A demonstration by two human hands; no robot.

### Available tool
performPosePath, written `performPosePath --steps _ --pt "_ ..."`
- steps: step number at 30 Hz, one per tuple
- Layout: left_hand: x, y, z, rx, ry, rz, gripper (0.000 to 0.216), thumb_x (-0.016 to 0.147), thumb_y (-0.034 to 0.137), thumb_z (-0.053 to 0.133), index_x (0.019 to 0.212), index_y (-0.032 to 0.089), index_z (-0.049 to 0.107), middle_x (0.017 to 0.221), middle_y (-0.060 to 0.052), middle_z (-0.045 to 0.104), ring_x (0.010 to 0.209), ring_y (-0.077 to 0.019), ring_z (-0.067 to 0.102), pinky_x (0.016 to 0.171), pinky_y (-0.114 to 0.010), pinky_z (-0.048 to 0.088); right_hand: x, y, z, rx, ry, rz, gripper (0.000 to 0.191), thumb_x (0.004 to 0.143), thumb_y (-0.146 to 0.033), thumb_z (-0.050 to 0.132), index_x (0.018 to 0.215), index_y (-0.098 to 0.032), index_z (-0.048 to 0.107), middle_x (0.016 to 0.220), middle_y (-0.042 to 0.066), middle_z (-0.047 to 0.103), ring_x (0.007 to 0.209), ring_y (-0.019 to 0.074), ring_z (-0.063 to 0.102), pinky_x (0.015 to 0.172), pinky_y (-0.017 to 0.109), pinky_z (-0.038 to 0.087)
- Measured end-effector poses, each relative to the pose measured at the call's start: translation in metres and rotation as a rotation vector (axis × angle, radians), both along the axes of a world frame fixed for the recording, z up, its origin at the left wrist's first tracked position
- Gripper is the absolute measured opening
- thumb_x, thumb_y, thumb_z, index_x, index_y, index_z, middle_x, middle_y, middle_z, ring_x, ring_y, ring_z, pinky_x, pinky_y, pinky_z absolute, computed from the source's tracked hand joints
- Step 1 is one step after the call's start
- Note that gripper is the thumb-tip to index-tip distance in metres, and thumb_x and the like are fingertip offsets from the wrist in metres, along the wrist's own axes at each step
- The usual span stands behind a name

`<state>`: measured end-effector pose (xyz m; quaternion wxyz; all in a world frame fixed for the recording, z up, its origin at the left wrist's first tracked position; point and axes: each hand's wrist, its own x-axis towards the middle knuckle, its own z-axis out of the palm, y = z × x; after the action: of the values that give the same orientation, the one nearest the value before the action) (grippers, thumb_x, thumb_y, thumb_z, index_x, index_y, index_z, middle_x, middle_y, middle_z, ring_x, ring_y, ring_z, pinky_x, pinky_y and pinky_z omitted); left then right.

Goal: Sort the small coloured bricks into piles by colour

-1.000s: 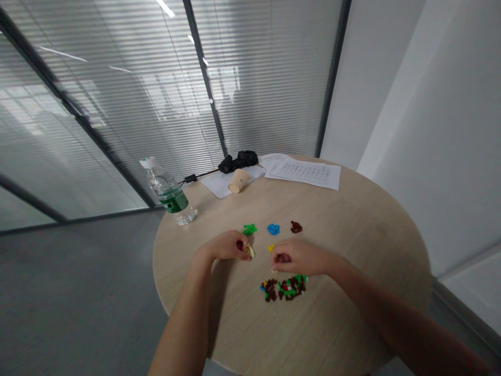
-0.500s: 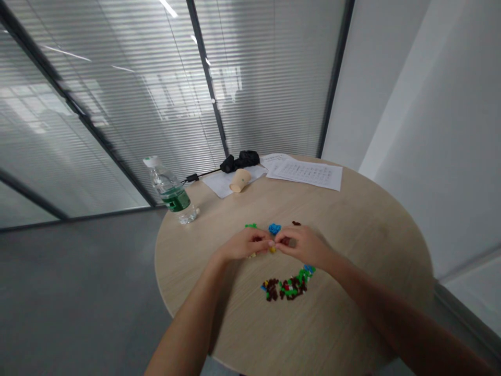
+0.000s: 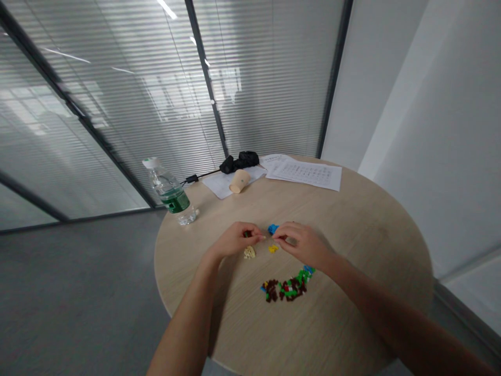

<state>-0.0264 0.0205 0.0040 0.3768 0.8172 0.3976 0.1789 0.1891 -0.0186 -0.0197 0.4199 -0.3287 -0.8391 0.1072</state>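
My left hand [image 3: 237, 240] is above the round table with thumb and forefinger pinched together. A tiny pale spot shows at its fingertips, too small to name. Facing it, my right hand [image 3: 304, 243] is also pinched, its fingertips a short gap away; whatever it holds is hidden. Small blue pieces [image 3: 273, 228] lie just behind the fingertips, partly covered by my right hand. Yellow pieces [image 3: 273, 249] sit between the hands, and cream pieces [image 3: 249, 253] below my left hand. Closer to me is a curved cluster of brown, green, red and blue pieces [image 3: 291, 288].
A water bottle with a green label [image 3: 176, 199] stands at the table's left edge. Toward the back are a paper cup on its side [image 3: 239, 181], a black bundle with a cord [image 3: 247, 159] and printed sheets [image 3: 309, 173]. A glass partition with blinds [image 3: 270, 78] rises behind.
My hands have drawn slightly apart, my left hand moving a little left. The cream and yellow pieces now show more fully. My right hand remains nearly in place.
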Motion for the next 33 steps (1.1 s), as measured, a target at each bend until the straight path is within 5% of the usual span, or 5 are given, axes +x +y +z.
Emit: performPosePath --steps 7,21,33 --pt "-0.03 0.012 -0.002 0.145 0.353 0.064 0.017 0.07 0.024 0.059 0.076 0.014 0.072 0.067 -0.001 0.064 0.057 -0.01 0.05 0.055 -0.02 0.036 0.002 0.001 0.0 0.008 -0.059 -0.009 0.01 0.084 -0.016 0.055 0.08 -0.018 0.063 0.082 0.004 0.068 0.077 0.0136 0.061 0.072 0.026 0.046" --pt "-0.032 0.014 -0.008 0.004 0.288 -0.003 0.021 0.07 0.025 0.059 0.082 0.017 0.074 0.073 0.0 0.069 0.062 -0.0103 0.056 0.058 -0.018 0.039 -0.006 -0.002 -0.011 -0.114 -0.268 0.291 0.011 0.08 -0.014 0.059 0.08 -0.017 0.069 0.084 0.005 0.069 0.083 0.015 0.061 0.078 0.027 0.046" --pt "-0.018 0.01 0.0 0.266 0.395 0.068 0.021 0.073 0.022 0.054 0.083 0.017 0.072 0.077 -0.002 0.069 0.063 -0.0115 0.056 0.061 -0.02 0.039 -0.01 -0.01 -0.009 -0.203 -0.349 0.385 0.01 0.078 -0.023 0.065 0.081 -0.017 0.073 0.084 0.005 0.066 0.082 0.0143 0.059 0.078 0.027 0.045"
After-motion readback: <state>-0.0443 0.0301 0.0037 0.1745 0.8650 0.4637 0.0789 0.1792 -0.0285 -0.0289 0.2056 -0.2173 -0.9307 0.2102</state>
